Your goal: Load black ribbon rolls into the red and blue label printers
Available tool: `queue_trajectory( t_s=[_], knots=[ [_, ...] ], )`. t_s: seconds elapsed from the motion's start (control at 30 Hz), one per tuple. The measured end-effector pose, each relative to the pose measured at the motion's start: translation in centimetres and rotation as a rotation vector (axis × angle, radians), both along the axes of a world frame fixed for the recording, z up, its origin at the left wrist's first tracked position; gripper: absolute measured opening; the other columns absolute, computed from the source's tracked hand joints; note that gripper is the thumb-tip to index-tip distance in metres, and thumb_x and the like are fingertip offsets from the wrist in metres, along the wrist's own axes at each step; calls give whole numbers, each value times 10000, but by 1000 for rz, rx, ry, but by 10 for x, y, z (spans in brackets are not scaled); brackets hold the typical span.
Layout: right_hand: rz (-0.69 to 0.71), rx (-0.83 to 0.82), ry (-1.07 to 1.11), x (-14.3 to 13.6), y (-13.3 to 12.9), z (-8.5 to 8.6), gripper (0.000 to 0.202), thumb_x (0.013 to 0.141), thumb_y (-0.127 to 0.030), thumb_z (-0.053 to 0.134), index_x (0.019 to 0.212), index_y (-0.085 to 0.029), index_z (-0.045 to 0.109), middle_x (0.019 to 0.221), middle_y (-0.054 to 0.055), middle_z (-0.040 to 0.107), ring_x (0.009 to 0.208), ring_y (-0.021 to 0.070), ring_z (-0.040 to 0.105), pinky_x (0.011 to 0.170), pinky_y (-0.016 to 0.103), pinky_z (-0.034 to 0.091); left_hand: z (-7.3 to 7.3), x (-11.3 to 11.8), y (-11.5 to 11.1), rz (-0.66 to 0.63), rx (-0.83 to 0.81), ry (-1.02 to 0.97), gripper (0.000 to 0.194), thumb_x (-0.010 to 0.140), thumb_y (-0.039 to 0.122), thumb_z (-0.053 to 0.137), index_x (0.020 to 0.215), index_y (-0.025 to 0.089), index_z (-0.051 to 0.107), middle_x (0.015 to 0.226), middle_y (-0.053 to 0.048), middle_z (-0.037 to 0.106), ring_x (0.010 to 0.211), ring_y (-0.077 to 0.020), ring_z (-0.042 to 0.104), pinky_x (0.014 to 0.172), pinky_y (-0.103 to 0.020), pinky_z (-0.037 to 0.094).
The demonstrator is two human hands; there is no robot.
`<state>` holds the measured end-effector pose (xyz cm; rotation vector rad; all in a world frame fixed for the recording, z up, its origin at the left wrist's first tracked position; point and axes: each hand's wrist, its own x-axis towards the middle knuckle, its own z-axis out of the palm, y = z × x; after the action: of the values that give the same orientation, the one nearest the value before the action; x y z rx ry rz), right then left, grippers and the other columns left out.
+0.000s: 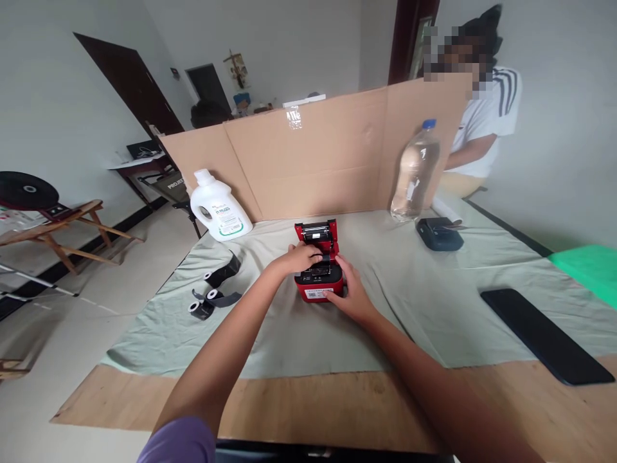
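Observation:
A small red-and-black label printer (318, 293) stands on the cloth with its lid (315, 231) tipped up and back. My left hand (303, 258) reaches over its open top from the left, fingers bent and closed down inside by a dark roller-like part; what they grip is hidden. Along the printer's right side lies my right hand (355, 294), its thumb on the front face by the white label and its fingers up at the right edge, gripping the body. Several black ribbon rolls (222, 275) with white cores lie to the left, some partly unrolled.
A cardboard screen (308, 161) stands behind. Before it are a white detergent jug (222, 209), a clear bottle (415, 173) and a black device (438, 235). A dark flat slab (544, 334) lies right, near a green stool (588, 270). A person (482, 128) sits beyond the screen.

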<state>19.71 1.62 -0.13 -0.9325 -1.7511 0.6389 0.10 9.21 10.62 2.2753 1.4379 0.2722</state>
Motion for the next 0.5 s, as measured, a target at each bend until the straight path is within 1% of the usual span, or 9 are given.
queue_trajectory(
  t_s=[0.1,0.13,0.2,0.27,0.3,0.37,0.4,0.43,0.5],
  knots=[
    [3,-23,-7,0,0,1,896,819,-411,772,1587,-329,318,1649,81,333,1474,360,365,1184,570,357,2,3,2,-37,-31,69,301,944,355,510,967,254,793,1200,-84,731,1285,-393,467,1106,-576,284],
    [3,-27,-7,0,0,2,894,818,-403,770,1587,-326,321,1647,82,335,1477,359,359,1190,575,347,2,3,1,-38,-26,72,295,938,345,517,982,259,796,1215,-83,727,1289,-395,467,1107,-580,284],
    [7,-30,1,0,-1,2,895,813,-388,769,1587,-317,325,1646,85,337,1486,356,344,1206,578,320,3,1,-4,-6,3,25,291,926,326,540,1079,273,782,1275,-78,706,1298,-379,485,1117,-573,289],
    [25,-47,29,0,-5,3,894,811,-370,756,1590,-314,322,1651,81,329,1495,352,325,1211,577,312,1,-5,-15,43,43,-87,321,943,343,534,1172,284,751,1310,-69,690,1287,-339,529,1134,-537,308],
    [47,-74,58,1,-6,4,879,820,-352,731,1594,-317,316,1651,74,330,1495,345,324,1201,569,333,-1,-9,-23,54,58,-155,331,960,371,522,1195,286,739,1307,-64,693,1270,-315,557,1138,-510,324],
    [100,-166,151,5,-7,7,819,849,-313,640,1598,-326,309,1648,61,341,1471,318,368,1149,532,413,-8,-17,-40,30,87,-271,339,973,439,528,1192,288,738,1279,-57,710,1244,-284,596,1141,-461,349],
    [110,-219,209,7,-6,10,783,863,-300,590,1595,-330,315,1644,53,351,1442,301,409,1121,511,447,-12,-20,-48,10,108,-309,332,961,456,560,1183,290,742,1269,-57,716,1246,-280,602,1144,-449,351],
    [97,-268,263,9,-2,14,750,874,-299,549,1589,-335,327,1638,45,364,1407,285,451,1106,495,463,-16,-22,-56,-5,134,-330,317,942,450,601,1178,294,745,1269,-58,717,1258,-281,599,1152,-448,342],
    [11,-329,336,12,12,24,699,889,-335,516,1571,-341,362,1622,37,396,1353,271,501,1132,499,438,-22,-23,-66,-3,208,-335,270,924,381,640,1154,301,756,1263,-61,720,1279,-288,589,1166,-473,310]
  ],
)
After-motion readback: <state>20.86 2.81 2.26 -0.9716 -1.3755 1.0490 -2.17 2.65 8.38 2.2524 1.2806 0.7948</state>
